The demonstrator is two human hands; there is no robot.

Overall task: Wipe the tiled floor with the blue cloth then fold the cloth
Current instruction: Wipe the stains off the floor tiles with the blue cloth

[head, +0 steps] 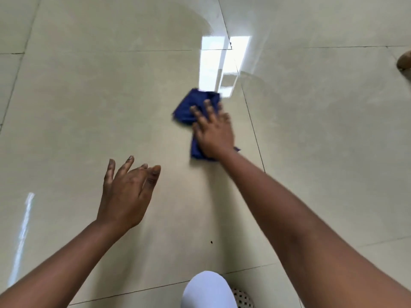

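Note:
The blue cloth lies bunched on the glossy beige tiled floor, right of centre. My right hand presses flat on top of it with fingers spread, covering its middle; cloth shows beyond the fingertips and under the wrist. My left hand hovers above the floor, lower left of the cloth, fingers apart and holding nothing. The right hand and cloth are motion-blurred.
A wet sheen with bright window reflections lies just beyond the cloth. My knee in white fabric sits at the bottom, beside a round perforated floor drain. A brown object pokes in at the right edge.

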